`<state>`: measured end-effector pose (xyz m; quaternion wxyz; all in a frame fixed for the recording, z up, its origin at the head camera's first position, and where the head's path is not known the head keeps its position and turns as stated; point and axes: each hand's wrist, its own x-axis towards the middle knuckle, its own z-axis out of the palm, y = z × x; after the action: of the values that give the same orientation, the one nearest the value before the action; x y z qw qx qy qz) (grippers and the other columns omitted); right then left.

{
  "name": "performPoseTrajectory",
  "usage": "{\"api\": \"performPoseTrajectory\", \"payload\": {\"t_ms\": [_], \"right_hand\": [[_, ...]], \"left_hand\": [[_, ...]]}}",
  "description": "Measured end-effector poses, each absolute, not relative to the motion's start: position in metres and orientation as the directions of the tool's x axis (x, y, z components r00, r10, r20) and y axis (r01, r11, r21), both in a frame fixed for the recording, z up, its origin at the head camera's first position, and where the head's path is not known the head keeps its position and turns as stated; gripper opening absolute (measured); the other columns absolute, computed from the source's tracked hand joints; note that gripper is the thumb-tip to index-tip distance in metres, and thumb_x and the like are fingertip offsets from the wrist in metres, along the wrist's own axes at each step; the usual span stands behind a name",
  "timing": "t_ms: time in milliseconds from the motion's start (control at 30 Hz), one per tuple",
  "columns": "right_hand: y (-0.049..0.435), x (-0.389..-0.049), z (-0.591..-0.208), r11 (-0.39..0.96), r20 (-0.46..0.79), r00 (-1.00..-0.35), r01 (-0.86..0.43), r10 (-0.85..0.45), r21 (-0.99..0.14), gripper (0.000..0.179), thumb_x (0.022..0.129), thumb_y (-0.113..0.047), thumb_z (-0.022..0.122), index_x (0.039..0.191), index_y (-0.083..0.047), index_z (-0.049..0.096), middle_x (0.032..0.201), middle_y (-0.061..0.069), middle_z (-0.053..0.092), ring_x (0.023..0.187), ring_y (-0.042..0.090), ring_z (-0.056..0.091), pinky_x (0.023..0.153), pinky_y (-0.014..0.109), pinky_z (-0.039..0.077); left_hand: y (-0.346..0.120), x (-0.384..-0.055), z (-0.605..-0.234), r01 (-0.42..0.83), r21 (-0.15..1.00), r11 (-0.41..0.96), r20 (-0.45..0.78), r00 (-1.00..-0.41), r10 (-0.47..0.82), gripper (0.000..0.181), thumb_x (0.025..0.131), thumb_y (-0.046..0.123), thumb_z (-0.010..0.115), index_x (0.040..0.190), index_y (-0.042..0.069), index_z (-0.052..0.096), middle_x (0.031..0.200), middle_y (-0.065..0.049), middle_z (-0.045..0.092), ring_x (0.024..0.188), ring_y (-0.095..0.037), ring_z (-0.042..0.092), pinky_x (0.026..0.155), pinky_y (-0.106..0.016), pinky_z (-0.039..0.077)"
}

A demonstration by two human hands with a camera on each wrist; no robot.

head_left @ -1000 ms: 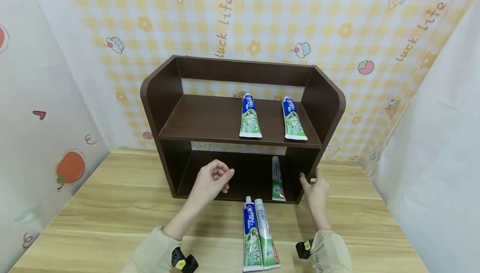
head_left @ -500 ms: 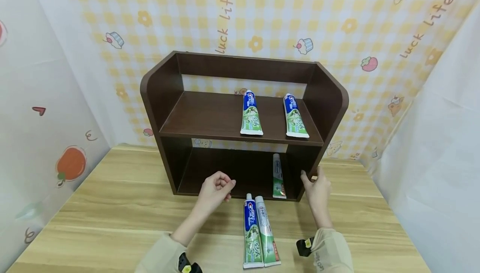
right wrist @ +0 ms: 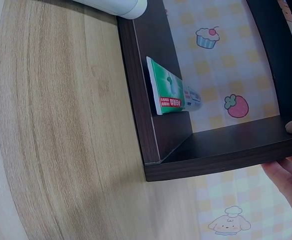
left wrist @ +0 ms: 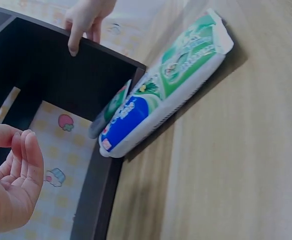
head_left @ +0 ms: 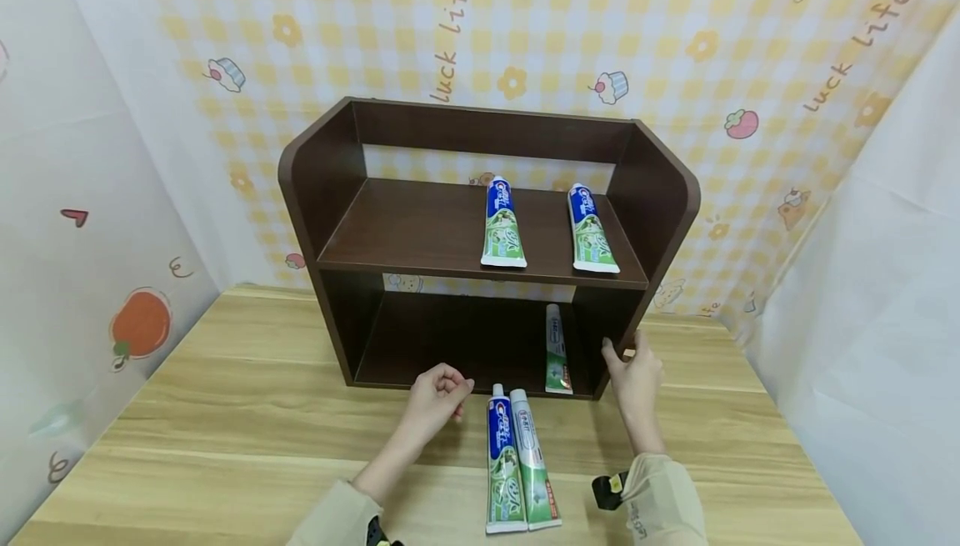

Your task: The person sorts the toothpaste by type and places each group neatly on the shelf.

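My left hand [head_left: 438, 400] is in front of the dark brown shelf's [head_left: 420, 271] lower front edge, with its fingers loosely bent and nothing between them. In the left wrist view, its thumb [left wrist: 6, 135] comes up against the fingertips. Just right of it, a blue and green toothpaste tube [head_left: 506, 471] lies on the table beside a silver and green toothpaste tube [head_left: 535, 463]. My right hand [head_left: 636, 379] grips the front edge of the shelf's right side panel, thumb inside and fingers outside, as the right wrist view shows.
Two blue and green tubes, one central [head_left: 502, 225] and one at right [head_left: 591, 229], lie on the upper board. A silver and green tube [head_left: 557, 350] lies in the lower compartment at right. The wooden table [head_left: 225, 438] meets cloth-covered walls [head_left: 180, 112].
My left hand has come down and slightly right, from inside the lower compartment's opening to its front edge. The right hand keeps its grip. The head view has shifted slightly.
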<state>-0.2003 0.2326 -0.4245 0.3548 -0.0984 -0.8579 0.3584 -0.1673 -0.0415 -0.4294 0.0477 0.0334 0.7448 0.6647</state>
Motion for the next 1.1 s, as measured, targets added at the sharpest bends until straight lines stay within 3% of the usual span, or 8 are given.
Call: {"api": "performPoseTrajectory", "payload": {"t_ms": [567, 767, 1100], "right_hand": [[0.232, -0.201, -0.423, 0.715, 0.523, -0.737, -0.077, 0.429, -0.695, 0.018, 0.08, -0.012, 0.066, 0.083, 0.001, 0.054, 0.079, 0.023, 0.067, 0.065, 0.035, 0.067, 0.056, 0.047, 0.054], [0.232, -0.201, -0.423, 0.718, 0.514, -0.739, -0.061, 0.435, -0.694, 0.018, 0.08, -0.014, 0.066, 0.083, 0.0, 0.054, 0.08, 0.023, 0.068, 0.066, 0.035, 0.067, 0.06, 0.048, 0.053], [0.233, -0.2, -0.423, 0.722, 0.516, -0.739, -0.058, 0.433, -0.69, 0.018, 0.08, -0.014, 0.066, 0.083, 0.0, 0.054, 0.08, 0.023, 0.068, 0.065, 0.035, 0.067, 0.059, 0.048, 0.052]], "left_hand": [[-0.036, -0.161, -0.455, -0.025, 0.992, 0.12, -0.049, -0.979, 0.196, 0.016, 0.087, 0.006, 0.057, 0.091, -0.008, 0.052, 0.064, -0.015, 0.056, 0.048, -0.009, 0.051, 0.046, -0.021, 0.051], [-0.032, -0.158, -0.467, -0.023, 0.989, 0.149, -0.058, -0.971, 0.232, 0.023, 0.087, 0.013, 0.058, 0.093, -0.008, 0.051, 0.064, -0.008, 0.056, 0.047, -0.007, 0.051, 0.046, -0.024, 0.052], [-0.025, -0.15, -0.477, -0.068, 0.973, 0.222, -0.134, -0.944, 0.301, 0.031, 0.085, 0.017, 0.061, 0.099, -0.007, 0.047, 0.076, -0.007, 0.054, 0.057, -0.011, 0.053, 0.053, -0.023, 0.054]]}}
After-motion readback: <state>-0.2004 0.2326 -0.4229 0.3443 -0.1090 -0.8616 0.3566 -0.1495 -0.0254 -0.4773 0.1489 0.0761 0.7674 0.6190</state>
